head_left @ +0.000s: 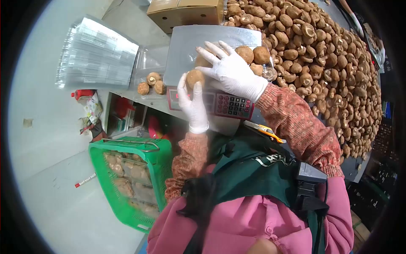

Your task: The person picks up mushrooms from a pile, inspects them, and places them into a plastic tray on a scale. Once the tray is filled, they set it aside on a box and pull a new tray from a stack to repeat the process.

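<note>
A brown shiitake mushroom sits between the thumb and fingers of my white-gloved left hand, at the scale's front edge. My right hand, gloved too, reaches over the metal weighing plate with its fingers spread. Behind those fingers another mushroom shows in part. Beyond the right hand's knuckles, a few mushrooms lie at the plate's right side, by clear plastic. Below the hands is the scale's keypad; my left hand partly covers the red-framed panel.
A big heap of shiitake mushrooms spreads at the right. Stacked clear trays stand at the left, near several loose mushrooms. A cardboard box is behind the scale. Orange-handled scissors lie in front. A green basket holds packed mushrooms.
</note>
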Tool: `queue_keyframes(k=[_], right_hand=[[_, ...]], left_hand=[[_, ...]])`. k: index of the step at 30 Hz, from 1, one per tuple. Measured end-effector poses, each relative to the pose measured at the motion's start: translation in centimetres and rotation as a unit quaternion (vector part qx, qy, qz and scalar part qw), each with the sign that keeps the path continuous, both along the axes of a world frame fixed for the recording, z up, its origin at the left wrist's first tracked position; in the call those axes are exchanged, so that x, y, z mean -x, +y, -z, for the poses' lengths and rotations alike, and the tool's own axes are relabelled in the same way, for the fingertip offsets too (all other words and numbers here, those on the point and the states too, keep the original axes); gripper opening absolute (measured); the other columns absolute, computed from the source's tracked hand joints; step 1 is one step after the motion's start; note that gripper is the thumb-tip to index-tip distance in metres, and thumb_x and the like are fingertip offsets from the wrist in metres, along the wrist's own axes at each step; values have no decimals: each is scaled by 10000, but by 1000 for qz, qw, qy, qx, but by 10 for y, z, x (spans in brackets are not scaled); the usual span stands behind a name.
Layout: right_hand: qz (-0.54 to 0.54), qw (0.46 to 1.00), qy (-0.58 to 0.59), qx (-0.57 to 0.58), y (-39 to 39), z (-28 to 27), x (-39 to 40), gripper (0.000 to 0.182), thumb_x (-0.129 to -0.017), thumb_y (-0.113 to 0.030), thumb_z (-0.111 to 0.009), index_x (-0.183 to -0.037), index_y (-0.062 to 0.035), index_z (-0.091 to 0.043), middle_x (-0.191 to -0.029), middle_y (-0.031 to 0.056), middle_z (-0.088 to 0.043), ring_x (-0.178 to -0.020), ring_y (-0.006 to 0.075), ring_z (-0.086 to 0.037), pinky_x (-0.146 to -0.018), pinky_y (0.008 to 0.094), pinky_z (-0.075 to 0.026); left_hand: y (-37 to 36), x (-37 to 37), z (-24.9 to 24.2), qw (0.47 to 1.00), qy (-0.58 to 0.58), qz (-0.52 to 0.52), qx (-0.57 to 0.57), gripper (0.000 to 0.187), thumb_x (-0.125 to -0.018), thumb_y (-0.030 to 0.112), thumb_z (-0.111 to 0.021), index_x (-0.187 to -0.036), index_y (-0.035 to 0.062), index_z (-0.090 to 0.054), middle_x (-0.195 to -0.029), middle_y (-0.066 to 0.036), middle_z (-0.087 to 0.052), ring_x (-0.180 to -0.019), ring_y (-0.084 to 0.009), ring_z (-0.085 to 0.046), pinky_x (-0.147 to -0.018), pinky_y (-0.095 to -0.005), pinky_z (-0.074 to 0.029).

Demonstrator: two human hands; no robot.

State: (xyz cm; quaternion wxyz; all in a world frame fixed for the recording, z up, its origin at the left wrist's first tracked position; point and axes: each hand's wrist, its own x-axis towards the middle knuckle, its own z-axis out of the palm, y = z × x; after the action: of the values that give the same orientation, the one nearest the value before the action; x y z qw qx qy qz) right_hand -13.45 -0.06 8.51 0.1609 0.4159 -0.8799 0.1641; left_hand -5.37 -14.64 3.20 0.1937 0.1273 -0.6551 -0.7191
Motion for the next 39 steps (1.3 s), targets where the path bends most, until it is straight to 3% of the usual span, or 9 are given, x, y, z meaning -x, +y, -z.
queue_keyframes(k=[3,11,16,20,21,25,27,31,39], right_hand=[[8,998,-16,-64,-4,0,4,280,-804,-198,-644,-1044,-67,-700,-1393,181,-546,-1356,340,-467,-1142,493,-348],[36,986,-120,112,-1,3,0,260,-750,-8,-613,-1001,54,-634,-1320,258,-558,-1250,424,-536,-1078,470,-436],[45,985,-139,96,1,0,2,276,-743,-4,-606,-1012,53,-633,-1322,256,-558,-1263,409,-526,-1085,453,-433],[39,993,-78,83,4,-17,1,262,-758,-55,-651,-1018,-19,-655,-1323,209,-577,-1257,392,-532,-1070,435,-443],[37,994,-55,84,9,-30,2,258,-762,-71,-665,-1018,-39,-661,-1322,194,-582,-1255,384,-535,-1066,429,-446],[181,959,-57,211,79,-65,2,316,-911,-21,-628,-1219,-78,-665,-1331,93,-624,-1219,207,-588,-1027,314,-464],[296,843,-230,385,121,-53,-7,278,-992,-96,-597,-1253,-17,-651,-1201,60,-666,-1101,107,-604,-977,264,-473],[362,751,-334,439,188,-15,-32,309,-990,-183,-605,-1236,-3,-655,-1120,51,-691,-1011,106,-642,-894,273,-513],[337,740,-427,395,155,18,-53,355,-998,-274,-585,-1220,-5,-653,-926,10,-648,-771,70,-561,-700,243,-473]], left_hand=[[-6,4,8,998,-7,12,65,508,-923,106,-690,-1384,-6,-507,-1367,-137,-561,-1299,-265,-488,-1120,-410,-356],[-6,9,9,954,-8,40,296,500,-925,150,-687,-1383,17,-535,-1421,-115,-541,-1401,-291,-399,-1190,-450,-223],[-1,16,14,888,-38,18,457,643,-872,300,-698,-1449,122,-475,-1555,-170,-368,-1469,-387,-275,-1130,-723,-117],[-23,12,-8,881,-61,76,464,701,-880,249,-727,-1485,67,-425,-1565,-253,-310,-1466,-399,-284,-1177,-551,-225],[-35,15,-17,901,8,58,429,675,-917,225,-704,-1492,38,-404,-1485,-270,-421,-1367,-347,-446,-1111,-417,-372],[-102,13,-47,960,-67,22,272,436,-967,120,-646,-1365,-23,-542,-1279,-181,-636,-1120,-220,-629,-951,-324,-501],[-129,11,-55,973,-70,-4,220,340,-996,150,-601,-1279,-37,-613,-1119,-91,-682,-957,-137,-645,-871,-283,-508],[-137,6,-68,978,-111,26,176,296,-997,171,-590,-1208,-25,-658,-1036,-99,-705,-847,-130,-664,-782,-267,-526],[-71,35,-19,950,-174,240,92,287,-991,135,-580,-1219,-36,-623,-906,-103,-689,-714,-151,-683,-616,-262,-560]])
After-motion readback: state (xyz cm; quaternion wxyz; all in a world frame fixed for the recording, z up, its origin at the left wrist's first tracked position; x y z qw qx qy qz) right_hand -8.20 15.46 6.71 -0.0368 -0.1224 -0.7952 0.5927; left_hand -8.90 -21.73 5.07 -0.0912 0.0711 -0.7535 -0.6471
